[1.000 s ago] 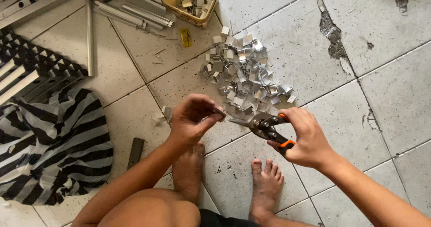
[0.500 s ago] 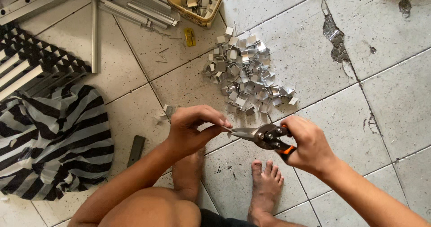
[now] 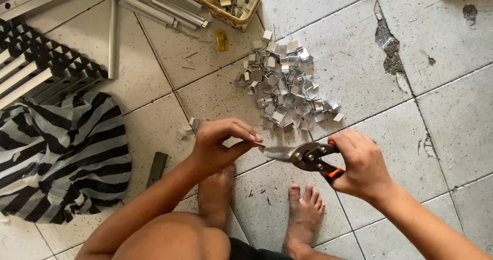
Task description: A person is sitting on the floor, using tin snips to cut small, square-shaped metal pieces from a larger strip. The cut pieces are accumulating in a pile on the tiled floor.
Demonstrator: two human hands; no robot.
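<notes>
Lying beyond the snips (image 3: 303, 156): metal pieces (image 3: 287, 82), perhaps aluminium; basket (image 3: 215, 5).

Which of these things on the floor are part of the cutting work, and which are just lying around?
In use:
left hand, pinching something too small to tell
right hand squeezing the metal snips
pile of cut metal pieces
yellow basket of pieces

Lying about:
striped cloth
dark flat bar
metal profiles
</notes>
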